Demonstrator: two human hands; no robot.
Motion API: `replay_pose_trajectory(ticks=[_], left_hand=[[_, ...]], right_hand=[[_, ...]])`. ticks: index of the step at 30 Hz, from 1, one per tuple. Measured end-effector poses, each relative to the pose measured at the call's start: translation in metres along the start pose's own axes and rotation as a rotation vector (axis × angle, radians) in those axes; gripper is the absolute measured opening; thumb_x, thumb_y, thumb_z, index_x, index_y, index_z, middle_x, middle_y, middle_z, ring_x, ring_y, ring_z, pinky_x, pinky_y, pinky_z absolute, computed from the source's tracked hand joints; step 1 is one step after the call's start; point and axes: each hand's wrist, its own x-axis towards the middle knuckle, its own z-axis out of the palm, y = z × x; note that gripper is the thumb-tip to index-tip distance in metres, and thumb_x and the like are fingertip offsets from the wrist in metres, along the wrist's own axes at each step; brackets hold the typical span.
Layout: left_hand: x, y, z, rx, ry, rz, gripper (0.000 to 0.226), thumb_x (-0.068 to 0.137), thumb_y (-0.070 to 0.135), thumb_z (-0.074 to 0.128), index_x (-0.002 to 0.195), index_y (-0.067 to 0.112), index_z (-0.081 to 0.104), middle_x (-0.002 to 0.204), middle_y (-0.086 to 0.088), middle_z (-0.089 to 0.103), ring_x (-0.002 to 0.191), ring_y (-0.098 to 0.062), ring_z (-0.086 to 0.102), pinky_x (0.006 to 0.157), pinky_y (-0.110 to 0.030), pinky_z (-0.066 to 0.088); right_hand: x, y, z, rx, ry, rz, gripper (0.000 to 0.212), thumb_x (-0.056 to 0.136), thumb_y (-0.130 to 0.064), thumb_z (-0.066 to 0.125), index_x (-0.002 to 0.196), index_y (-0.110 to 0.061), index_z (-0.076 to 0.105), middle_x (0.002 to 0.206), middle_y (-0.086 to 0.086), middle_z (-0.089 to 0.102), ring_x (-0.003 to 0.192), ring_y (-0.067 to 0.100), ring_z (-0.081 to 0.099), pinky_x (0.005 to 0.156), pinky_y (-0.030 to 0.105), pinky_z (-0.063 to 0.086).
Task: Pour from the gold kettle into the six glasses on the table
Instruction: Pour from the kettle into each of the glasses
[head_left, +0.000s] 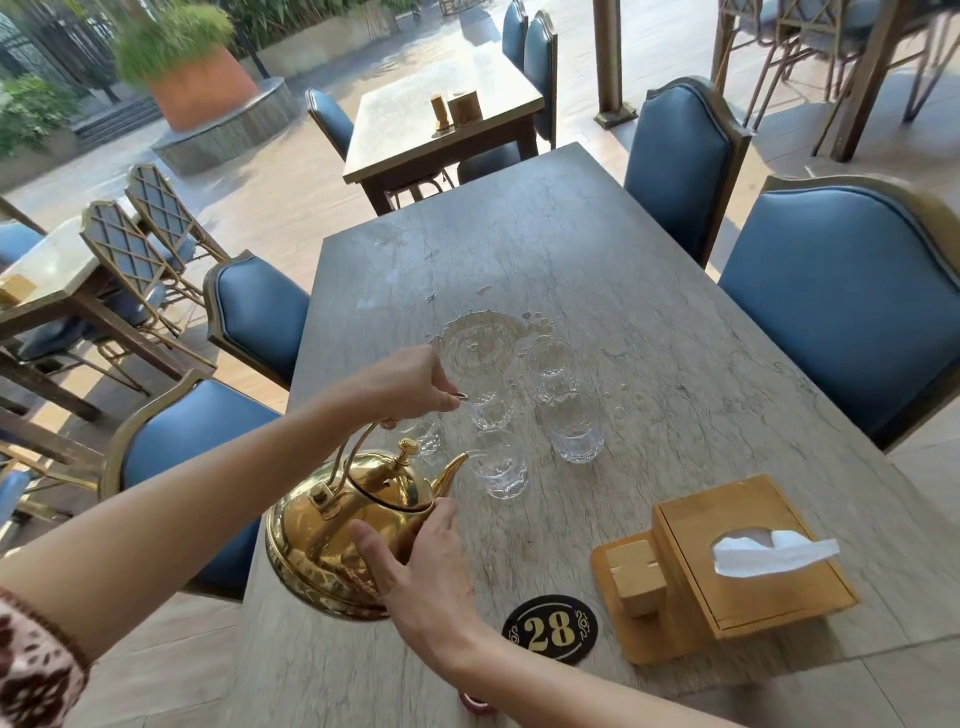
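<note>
The gold kettle (337, 530) hangs tilted over the near left part of the grey table (675, 364), spout toward the glasses. My left hand (410, 387) is shut on the top of its arched handle. My right hand (415, 561) presses against the kettle's body below the spout, fingers spread. The spout tip sits at the rim of the nearest clear glass (498, 465). Several more clear glasses stand in a cluster behind it, such as one at right (571, 426), one far right (550, 369) and one partly hidden by the handle (426, 436).
A puddle of water (483, 338) lies just beyond the glasses. A wooden tissue box (748, 561) on a wooden holder and a black "28" table marker (550, 629) sit near right. Blue chairs (857, 306) flank both long sides.
</note>
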Motion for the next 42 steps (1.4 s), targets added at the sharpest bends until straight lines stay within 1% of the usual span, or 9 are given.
replay_pose_trajectory(ticks=[9,12,14,18,23,28,32,36,42], left_hand=[[-0.027,-0.018,-0.003,-0.141,0.157,0.073,0.034,0.09,0.025,0.062,0.119,0.01,0.067,0.09,-0.003,0.072,0.056,-0.012,0.051,0.045,-0.013,0.04],[-0.042,-0.008,-0.018,-0.164,0.23,0.116,0.034,0.091,0.021,0.06,0.123,0.009,0.065,0.065,0.003,0.062,0.037,-0.003,0.034,0.034,-0.008,0.028],[-0.05,0.0,-0.027,-0.167,0.268,0.159,0.036,0.091,0.02,0.059,0.125,0.009,0.064,0.091,0.005,0.055,0.033,-0.003,0.037,0.034,-0.009,0.027],[-0.048,0.016,-0.036,-0.179,0.269,0.207,0.036,0.09,0.02,0.061,0.124,0.008,0.064,0.094,0.006,0.048,0.029,-0.004,0.042,0.031,-0.007,0.028],[-0.027,0.037,-0.032,-0.134,0.225,0.216,0.036,0.09,0.023,0.062,0.123,0.01,0.065,0.108,-0.009,0.069,0.045,-0.003,0.039,0.035,-0.011,0.032],[0.003,0.054,-0.021,-0.089,0.113,0.206,0.033,0.088,0.023,0.063,0.116,0.005,0.069,0.076,-0.001,0.063,0.048,-0.009,0.047,0.03,-0.011,0.034],[0.023,0.065,-0.016,-0.01,0.058,0.21,0.031,0.087,0.023,0.065,0.111,0.004,0.071,0.074,-0.002,0.063,0.049,-0.009,0.043,0.028,-0.01,0.034],[0.033,0.077,-0.013,0.067,0.009,0.231,0.033,0.088,0.022,0.065,0.114,0.002,0.069,0.079,-0.01,0.063,0.041,-0.01,0.039,0.027,-0.013,0.033],[0.044,0.087,-0.015,0.131,-0.029,0.237,0.036,0.088,0.021,0.065,0.117,0.0,0.067,0.055,-0.001,0.045,0.039,-0.01,0.035,0.03,-0.016,0.033]], right_hand=[[-0.002,0.007,0.002,-0.139,0.023,-0.079,0.112,0.072,-0.084,0.054,0.151,-0.012,0.02,0.155,0.008,0.033,0.147,0.024,0.03,0.122,0.043,0.03],[-0.004,-0.004,-0.002,-0.181,0.086,-0.155,0.11,0.074,-0.082,0.053,0.153,-0.015,0.019,0.155,0.004,0.031,0.146,0.021,0.029,0.122,0.041,0.03],[-0.002,-0.01,-0.007,-0.219,0.14,-0.205,0.107,0.075,-0.081,0.053,0.153,-0.016,0.019,0.153,0.003,0.031,0.145,0.019,0.029,0.122,0.04,0.029],[0.002,-0.016,-0.017,-0.236,0.203,-0.238,0.105,0.076,-0.081,0.052,0.152,-0.018,0.019,0.151,0.002,0.032,0.143,0.018,0.03,0.122,0.04,0.029],[0.006,-0.015,-0.031,-0.169,0.266,-0.199,0.111,0.069,-0.089,0.047,0.149,-0.015,0.025,0.145,0.003,0.037,0.139,0.02,0.033,0.12,0.042,0.03],[0.009,-0.012,-0.04,-0.104,0.282,-0.124,0.109,0.069,-0.086,0.053,0.145,-0.011,0.03,0.14,0.006,0.041,0.135,0.024,0.037,0.117,0.046,0.034],[0.009,-0.017,-0.048,-0.065,0.308,-0.089,0.117,0.057,-0.096,0.042,0.137,-0.012,0.035,0.131,0.003,0.045,0.129,0.022,0.041,0.116,0.045,0.035],[0.011,-0.021,-0.052,-0.012,0.312,-0.048,0.089,0.071,-0.08,0.056,0.128,-0.014,0.039,0.123,0.002,0.046,0.121,0.021,0.044,0.111,0.041,0.04],[0.016,-0.027,-0.056,0.034,0.332,-0.014,0.085,0.077,-0.074,0.06,0.128,-0.009,0.041,0.124,0.008,0.049,0.12,0.026,0.047,0.107,0.041,0.042]])
